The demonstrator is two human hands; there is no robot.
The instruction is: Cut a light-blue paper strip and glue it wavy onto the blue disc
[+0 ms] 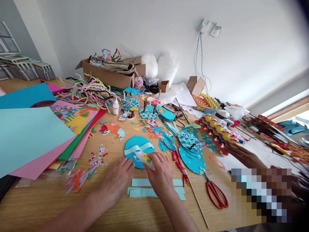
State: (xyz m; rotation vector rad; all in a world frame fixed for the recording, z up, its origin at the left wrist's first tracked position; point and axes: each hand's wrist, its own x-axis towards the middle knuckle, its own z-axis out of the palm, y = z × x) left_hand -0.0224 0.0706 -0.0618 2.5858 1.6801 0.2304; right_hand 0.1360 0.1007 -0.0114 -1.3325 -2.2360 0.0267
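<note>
My left hand (117,179) lies flat on the wooden table (36,206), fingers stretched, its fingertips touching the near edge of a blue paper disc (137,148) that carries a pale wavy strip. My right hand (161,174) is closed round a small white glue bottle (145,159), whose tip rests on the disc. Pale blue paper strips (145,192) lie just under my right wrist.
Red scissors (216,192) and a thin wooden stick (196,201) lie to the right. Stacked coloured sheets (31,135) cover the left. Paper scraps (82,175), woven blue discs (190,145), a cardboard box (109,72) and another person's hand (242,156) are nearby.
</note>
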